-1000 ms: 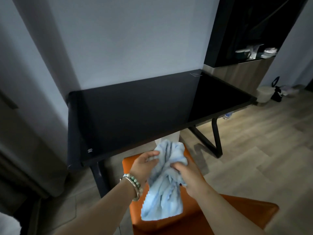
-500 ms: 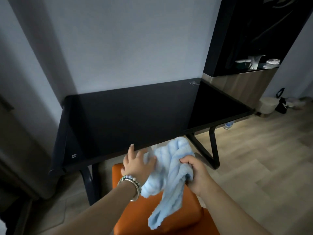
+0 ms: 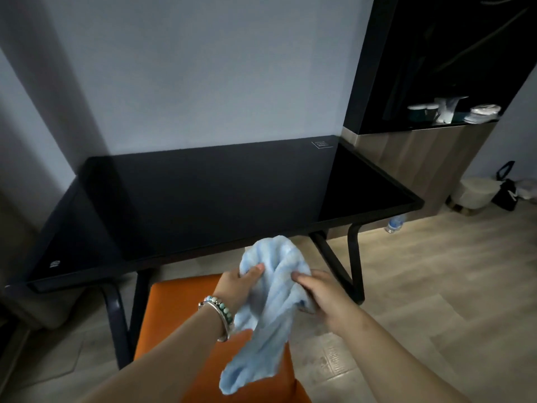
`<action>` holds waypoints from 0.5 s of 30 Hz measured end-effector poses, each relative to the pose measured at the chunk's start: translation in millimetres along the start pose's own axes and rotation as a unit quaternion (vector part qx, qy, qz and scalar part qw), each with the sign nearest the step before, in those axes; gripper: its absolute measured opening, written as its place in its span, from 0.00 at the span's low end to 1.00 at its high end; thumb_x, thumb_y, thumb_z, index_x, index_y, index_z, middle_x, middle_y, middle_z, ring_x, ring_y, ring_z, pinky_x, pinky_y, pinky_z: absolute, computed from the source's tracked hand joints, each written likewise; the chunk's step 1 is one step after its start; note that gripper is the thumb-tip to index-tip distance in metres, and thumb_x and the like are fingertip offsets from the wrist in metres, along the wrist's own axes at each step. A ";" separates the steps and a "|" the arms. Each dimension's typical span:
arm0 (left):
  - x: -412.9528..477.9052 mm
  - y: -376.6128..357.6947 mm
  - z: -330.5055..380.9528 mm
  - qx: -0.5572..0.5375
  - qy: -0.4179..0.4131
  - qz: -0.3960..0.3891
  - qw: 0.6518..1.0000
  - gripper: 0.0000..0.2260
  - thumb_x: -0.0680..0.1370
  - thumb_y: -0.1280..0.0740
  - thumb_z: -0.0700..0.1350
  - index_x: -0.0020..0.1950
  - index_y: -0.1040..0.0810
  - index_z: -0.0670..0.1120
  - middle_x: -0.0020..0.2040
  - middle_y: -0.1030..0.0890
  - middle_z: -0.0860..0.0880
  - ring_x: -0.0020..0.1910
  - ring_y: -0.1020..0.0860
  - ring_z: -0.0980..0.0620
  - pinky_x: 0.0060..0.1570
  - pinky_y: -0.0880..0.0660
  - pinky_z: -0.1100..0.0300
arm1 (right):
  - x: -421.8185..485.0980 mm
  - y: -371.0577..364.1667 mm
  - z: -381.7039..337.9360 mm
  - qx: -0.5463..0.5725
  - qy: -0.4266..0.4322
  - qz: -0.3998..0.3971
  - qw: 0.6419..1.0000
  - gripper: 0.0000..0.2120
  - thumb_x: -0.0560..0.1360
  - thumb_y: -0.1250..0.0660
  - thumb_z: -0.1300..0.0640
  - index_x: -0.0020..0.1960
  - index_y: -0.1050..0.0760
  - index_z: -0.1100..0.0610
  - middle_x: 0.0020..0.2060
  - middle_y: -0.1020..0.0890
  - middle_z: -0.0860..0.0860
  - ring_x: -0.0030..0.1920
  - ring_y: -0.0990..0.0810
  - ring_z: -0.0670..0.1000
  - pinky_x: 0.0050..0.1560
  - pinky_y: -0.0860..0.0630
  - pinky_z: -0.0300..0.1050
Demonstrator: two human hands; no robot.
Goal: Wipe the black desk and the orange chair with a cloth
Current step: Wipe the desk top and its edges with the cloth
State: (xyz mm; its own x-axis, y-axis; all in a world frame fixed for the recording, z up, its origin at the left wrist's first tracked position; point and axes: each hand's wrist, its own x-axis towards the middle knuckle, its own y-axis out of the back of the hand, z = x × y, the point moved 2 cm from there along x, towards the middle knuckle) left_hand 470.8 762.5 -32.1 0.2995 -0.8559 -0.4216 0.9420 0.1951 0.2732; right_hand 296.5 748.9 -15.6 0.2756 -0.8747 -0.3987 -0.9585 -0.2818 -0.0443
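A light blue cloth (image 3: 270, 301) hangs bunched between both my hands, just in front of the desk's near edge. My left hand (image 3: 235, 289), with a beaded bracelet at the wrist, grips the cloth's left side with the thumb on top. My right hand (image 3: 322, 295) grips its right side. The black desk (image 3: 220, 196) has a glossy bare top and stands against the wall. The orange chair (image 3: 180, 312) sits below my arms, its seat partly tucked under the desk and partly hidden by my left arm and the cloth.
A wooden cabinet (image 3: 421, 158) with cups on a dark shelf stands to the right of the desk. On the wood floor lie a water bottle (image 3: 394, 223), a white bin (image 3: 476, 193) and a black bag (image 3: 507, 190). The desk's black metal legs (image 3: 356, 263) frame the chair.
My left hand, which had its fingers spread beside the cloth half a second ago, now grips the cloth again. The cloth is gathered more tightly between both hands, and my view has shifted slightly.
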 end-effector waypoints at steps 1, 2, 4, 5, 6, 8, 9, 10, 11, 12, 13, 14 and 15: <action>0.6 -16.4 2.9 0.014 -0.003 0.015 1.000 0.20 0.75 0.34 0.57 0.44 0.22 0.39 0.39 0.19 0.44 0.37 0.23 0.48 0.38 0.27 0.57 | 2.1 20.6 -0.4 -0.036 0.005 0.011 0.999 0.06 0.76 0.35 0.59 0.47 0.19 0.60 0.37 0.17 0.55 0.36 0.18 0.49 0.34 0.25 0.39; -0.4 -32.0 6.6 0.038 -0.010 0.029 0.999 0.20 0.75 0.35 0.56 0.44 0.22 0.38 0.38 0.20 0.43 0.37 0.23 0.48 0.38 0.27 0.56 | 5.9 42.7 0.3 -0.061 0.013 0.030 0.998 0.05 0.76 0.34 0.60 0.46 0.20 0.60 0.37 0.17 0.54 0.35 0.19 0.48 0.32 0.26 0.37; -4.4 -58.4 12.8 0.106 -0.017 0.058 0.992 0.18 0.77 0.37 0.55 0.43 0.22 0.39 0.38 0.20 0.44 0.37 0.24 0.48 0.39 0.28 0.56 | 9.9 82.4 0.3 -0.095 0.019 0.065 0.993 0.05 0.76 0.34 0.61 0.44 0.21 0.61 0.35 0.18 0.53 0.34 0.20 0.48 0.31 0.27 0.36; -7.3 -67.1 15.7 0.115 -0.016 0.074 0.990 0.17 0.77 0.37 0.54 0.44 0.22 0.40 0.38 0.20 0.44 0.37 0.25 0.48 0.39 0.29 0.56 | 15.5 98.3 2.6 -0.110 0.017 0.087 0.990 0.04 0.76 0.34 0.61 0.44 0.21 0.60 0.35 0.18 0.54 0.36 0.20 0.49 0.34 0.26 0.39; -8.4 -73.1 16.1 0.105 -0.016 0.089 0.990 0.17 0.78 0.37 0.53 0.44 0.22 0.40 0.39 0.20 0.44 0.37 0.25 0.48 0.38 0.30 0.57 | 23.0 111.6 5.9 -0.133 0.015 0.116 0.984 0.04 0.75 0.35 0.61 0.45 0.21 0.59 0.38 0.18 0.54 0.39 0.20 0.52 0.38 0.25 0.42; -11.3 -79.1 18.6 0.069 -0.010 0.116 0.991 0.16 0.78 0.37 0.52 0.45 0.21 0.39 0.39 0.20 0.43 0.37 0.25 0.48 0.39 0.29 0.55 | 41.5 128.4 10.5 -0.225 0.014 0.173 0.959 0.10 0.75 0.37 0.60 0.55 0.23 0.53 0.49 0.19 0.53 0.49 0.21 0.55 0.50 0.23 0.49; -11.4 -79.9 19.3 0.051 -0.003 0.128 0.990 0.15 0.78 0.36 0.52 0.45 0.22 0.39 0.40 0.19 0.42 0.38 0.25 0.48 0.40 0.27 0.53 | 46.5 130.2 9.1 -0.285 0.013 0.193 0.939 0.15 0.75 0.37 0.58 0.62 0.26 0.49 0.55 0.21 0.52 0.55 0.23 0.56 0.56 0.25 0.52; -10.7 -79.8 19.4 0.034 0.005 0.136 0.990 0.15 0.78 0.36 0.51 0.46 0.22 0.39 0.42 0.19 0.41 0.39 0.24 0.47 0.44 0.25 0.49 | 47.9 127.7 4.2 -0.326 0.022 0.196 0.925 0.19 0.76 0.37 0.56 0.66 0.30 0.46 0.60 0.24 0.50 0.60 0.26 0.56 0.59 0.28 0.53; -10.0 -79.3 19.8 0.019 0.008 0.140 0.990 0.14 0.78 0.36 0.50 0.46 0.22 0.39 0.42 0.19 0.41 0.40 0.24 0.47 0.47 0.24 0.47 | 49.7 122.3 0.0 -0.333 0.038 0.184 0.924 0.22 0.76 0.36 0.53 0.69 0.33 0.45 0.64 0.27 0.49 0.64 0.29 0.55 0.61 0.30 0.52; -8.8 -79.0 21.1 0.007 0.006 0.141 0.990 0.13 0.78 0.36 0.50 0.47 0.22 0.40 0.43 0.19 0.42 0.41 0.24 0.48 0.49 0.24 0.46 | 53.1 115.1 -3.1 -0.318 0.058 0.150 0.934 0.23 0.76 0.36 0.50 0.70 0.34 0.44 0.67 0.29 0.48 0.67 0.31 0.54 0.63 0.32 0.51; -7.5 -79.1 23.8 -0.015 -0.001 0.137 0.990 0.11 0.78 0.36 0.49 0.48 0.22 0.41 0.43 0.20 0.44 0.42 0.23 0.48 0.49 0.24 0.47 | 57.3 105.7 -5.6 -0.300 0.081 0.103 0.945 0.23 0.77 0.36 0.47 0.71 0.36 0.44 0.69 0.31 0.47 0.69 0.33 0.53 0.65 0.34 0.51; -5.2 -79.5 26.7 -0.057 -0.009 0.126 0.990 0.08 0.78 0.37 0.48 0.49 0.22 0.43 0.45 0.19 0.46 0.44 0.22 0.48 0.49 0.25 0.49 | 63.3 94.9 -6.3 -0.290 0.099 0.050 0.951 0.23 0.77 0.38 0.45 0.72 0.37 0.43 0.70 0.33 0.47 0.70 0.35 0.51 0.68 0.36 0.50; -1.9 -79.7 30.6 -0.119 -0.007 0.104 0.987 0.05 0.79 0.37 0.46 0.50 0.23 0.47 0.48 0.18 0.46 0.46 0.20 0.48 0.51 0.24 0.50 | 69.2 84.6 -5.2 -0.295 0.104 -0.004 0.950 0.23 0.78 0.40 0.44 0.72 0.38 0.43 0.71 0.34 0.46 0.71 0.36 0.50 0.70 0.37 0.51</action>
State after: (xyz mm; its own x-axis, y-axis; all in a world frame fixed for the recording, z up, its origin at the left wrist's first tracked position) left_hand 390.6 733.9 -26.6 0.4902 -0.7915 -0.3649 0.8695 0.4734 0.1412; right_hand 234.9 662.4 -42.2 0.3499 -0.9136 -0.2073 -0.7659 -0.4064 0.4983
